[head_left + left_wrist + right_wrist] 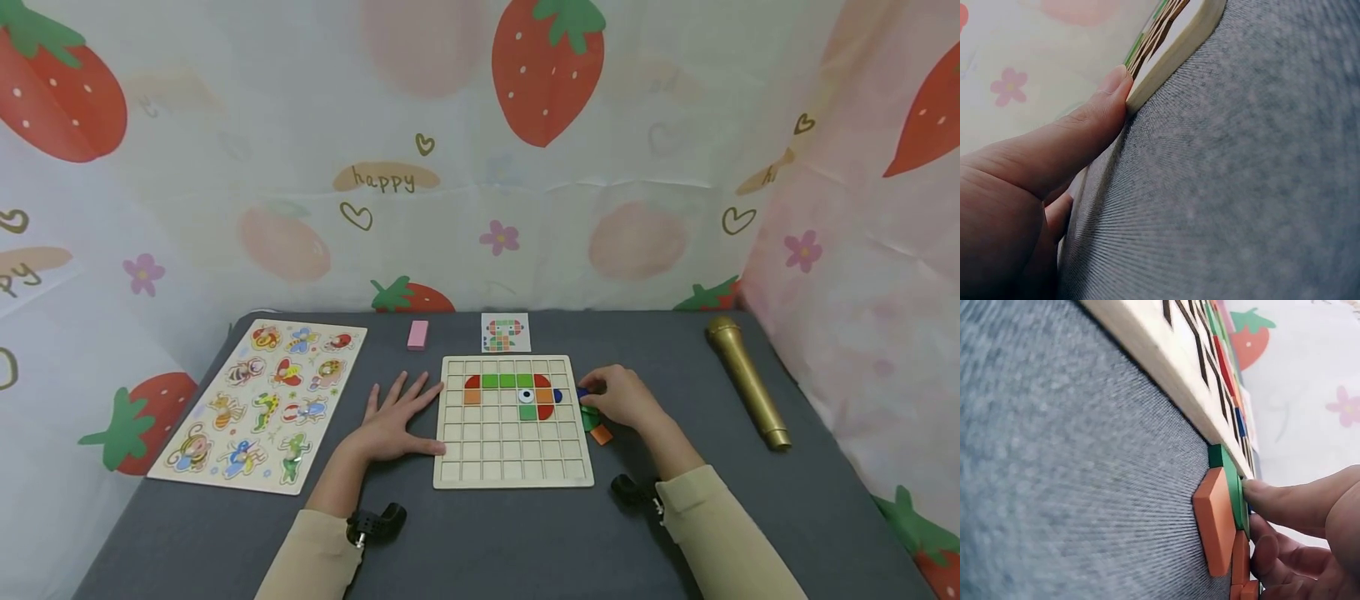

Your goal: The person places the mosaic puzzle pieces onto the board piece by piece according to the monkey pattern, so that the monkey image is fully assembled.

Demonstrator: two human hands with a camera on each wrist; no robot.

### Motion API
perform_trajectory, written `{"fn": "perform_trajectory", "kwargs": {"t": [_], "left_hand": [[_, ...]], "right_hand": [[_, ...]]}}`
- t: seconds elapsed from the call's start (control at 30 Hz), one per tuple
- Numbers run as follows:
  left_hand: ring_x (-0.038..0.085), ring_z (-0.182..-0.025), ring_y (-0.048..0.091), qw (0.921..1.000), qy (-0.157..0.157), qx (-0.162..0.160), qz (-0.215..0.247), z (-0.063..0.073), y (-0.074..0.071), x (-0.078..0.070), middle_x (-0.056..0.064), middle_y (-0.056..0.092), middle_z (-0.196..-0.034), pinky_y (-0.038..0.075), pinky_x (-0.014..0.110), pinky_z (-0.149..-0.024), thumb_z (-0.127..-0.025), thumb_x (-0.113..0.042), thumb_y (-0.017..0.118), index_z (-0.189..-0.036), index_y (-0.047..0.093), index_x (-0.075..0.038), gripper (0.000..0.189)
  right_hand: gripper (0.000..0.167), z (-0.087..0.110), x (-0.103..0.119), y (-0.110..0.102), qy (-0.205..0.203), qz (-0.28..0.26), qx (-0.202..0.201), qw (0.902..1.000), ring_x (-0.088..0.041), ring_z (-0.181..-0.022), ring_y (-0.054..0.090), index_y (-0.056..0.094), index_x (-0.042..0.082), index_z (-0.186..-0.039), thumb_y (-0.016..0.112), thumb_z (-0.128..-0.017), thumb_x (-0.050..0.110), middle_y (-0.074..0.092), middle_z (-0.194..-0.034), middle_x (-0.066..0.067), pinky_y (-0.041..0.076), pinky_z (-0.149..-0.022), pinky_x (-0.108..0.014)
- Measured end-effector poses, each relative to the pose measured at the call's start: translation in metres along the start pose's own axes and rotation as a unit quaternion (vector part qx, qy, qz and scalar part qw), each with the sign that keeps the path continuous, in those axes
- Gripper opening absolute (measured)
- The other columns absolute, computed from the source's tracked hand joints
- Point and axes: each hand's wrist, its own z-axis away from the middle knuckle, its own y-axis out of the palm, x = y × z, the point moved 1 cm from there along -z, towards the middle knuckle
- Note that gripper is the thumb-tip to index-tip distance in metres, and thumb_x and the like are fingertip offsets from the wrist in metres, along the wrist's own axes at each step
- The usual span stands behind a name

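A square wooden grid board (513,475) lies in the middle of the table, with red, green, orange and blue tiles and an eye tile (527,396) set in its upper rows. My left hand (390,429) lies spread at the board's left side, its thumb (1100,103) against the edge. At the right edge, my right hand (622,396) has bent fingers and thumb at a blue tile (582,392), which it appears to pinch, mostly hidden. Beneath that hand are loose green tiles (589,419) and an orange tile (1215,519).
A small pattern card (505,332) lies behind the board, and a pink block (417,335) to its left. A bug-picture puzzle board (258,408) takes up the table's left side. On the right lies a gold microphone-shaped tube (750,383). Strawberry-print cloth (465,233) hangs behind.
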Motion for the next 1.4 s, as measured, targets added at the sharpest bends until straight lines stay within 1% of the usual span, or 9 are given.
{"fn": "perform_trajectory", "kwargs": {"t": [0.13,0.3,0.47,0.6,0.7,0.93,1.13,1.23,1.4], "left_hand": [[0.038,-0.157,-0.005,1.0000,-0.001,-0.001,-0.002,0.000,0.000,0.001,0.005,0.012,-0.171,-0.013,0.068,-0.118,-0.077,-0.064,0.079,-0.162,0.027,-0.029,0.105],[0.038,-0.157,-0.005,1.0000,0.002,-0.002,-0.005,0.000,0.000,0.001,0.005,0.012,-0.171,-0.013,0.068,-0.118,-0.077,-0.064,0.078,-0.162,0.027,-0.029,0.105],[0.038,-0.157,-0.006,1.0000,0.004,-0.001,-0.004,0.000,0.001,0.001,0.006,0.012,-0.171,-0.013,0.068,-0.118,-0.077,-0.064,0.078,-0.162,0.027,-0.029,0.105],[0.038,-0.157,-0.006,1.0000,0.003,0.001,-0.001,-0.001,0.000,0.002,0.005,0.012,-0.171,-0.013,0.068,-0.118,-0.077,-0.064,0.078,-0.162,0.027,-0.029,0.105],[0.038,-0.157,-0.006,1.0000,0.002,0.002,-0.003,-0.001,0.000,0.002,0.005,0.011,-0.171,-0.013,0.068,-0.118,-0.077,-0.064,0.078,-0.162,0.026,-0.029,0.105],[0.038,-0.157,-0.007,1.0000,0.000,0.004,0.002,0.000,-0.002,0.001,0.005,0.011,-0.171,-0.014,0.068,-0.118,-0.077,-0.064,0.079,-0.162,0.026,-0.029,0.106],[0.038,-0.157,-0.007,1.0000,-0.003,0.003,-0.001,0.001,-0.002,0.000,0.005,0.011,-0.171,-0.014,0.068,-0.118,-0.077,-0.063,0.079,-0.162,0.026,-0.029,0.106],[0.037,-0.157,-0.007,1.0000,-0.004,0.004,0.000,0.001,-0.002,0.001,0.005,0.011,-0.171,-0.014,0.068,-0.118,-0.077,-0.063,0.079,-0.162,0.026,-0.029,0.106],[0.036,-0.157,-0.008,1.0000,-0.005,0.006,-0.002,-0.001,-0.001,0.001,0.004,0.011,-0.171,-0.014,0.067,-0.118,-0.077,-0.065,0.078,-0.162,0.026,-0.030,0.106]], "right_hand": [[0.018,-0.001,-0.001,0.000,-0.005,0.002,-0.009,0.9999,-0.024,-0.092,0.062,0.073,0.006,-0.108,0.074,-0.094,0.017,0.070,-0.106,-0.011,0.054,-0.079,-0.042],[0.011,-0.001,0.000,-0.003,-0.012,-0.013,-0.011,0.9998,-0.023,-0.083,0.059,0.068,0.008,-0.099,0.074,-0.093,0.015,0.068,-0.099,-0.010,0.051,-0.069,-0.036],[0.009,-0.002,0.003,-0.010,-0.010,-0.037,-0.025,0.9989,-0.023,-0.084,0.061,0.067,0.009,-0.098,0.073,-0.094,0.016,0.067,-0.098,-0.009,0.052,-0.068,-0.034],[0.010,-0.003,0.009,-0.010,-0.024,-0.043,-0.047,0.9977,-0.024,-0.088,0.066,0.070,0.011,-0.101,0.072,-0.095,0.018,0.069,-0.100,-0.008,0.055,-0.072,-0.037],[0.013,-0.005,0.017,-0.009,-0.041,-0.046,-0.053,0.9967,-0.024,-0.090,0.067,0.073,0.011,-0.106,0.071,-0.096,0.019,0.071,-0.102,-0.008,0.056,-0.075,-0.040],[0.022,-0.007,0.039,-0.007,-0.069,-0.075,-0.041,0.9939,-0.025,-0.089,0.068,0.074,0.005,-0.114,0.069,-0.097,0.017,0.073,-0.103,-0.010,0.058,-0.073,-0.039],[0.016,-0.015,0.057,0.002,-0.080,-0.091,-0.031,0.9921,-0.020,-0.081,0.066,0.074,0.010,-0.106,0.072,-0.095,0.021,0.072,-0.097,-0.006,0.054,-0.069,-0.035],[0.012,-0.020,0.066,0.009,-0.084,-0.100,-0.017,0.9913,-0.018,-0.080,0.066,0.074,0.013,-0.103,0.072,-0.095,0.022,0.072,-0.099,-0.004,0.054,-0.067,-0.033],[0.008,-0.025,0.084,0.020,-0.088,-0.110,-0.001,0.9900,-0.018,-0.082,0.065,0.074,0.014,-0.100,0.073,-0.095,0.021,0.071,-0.099,-0.003,0.055,-0.068,-0.033]]}}
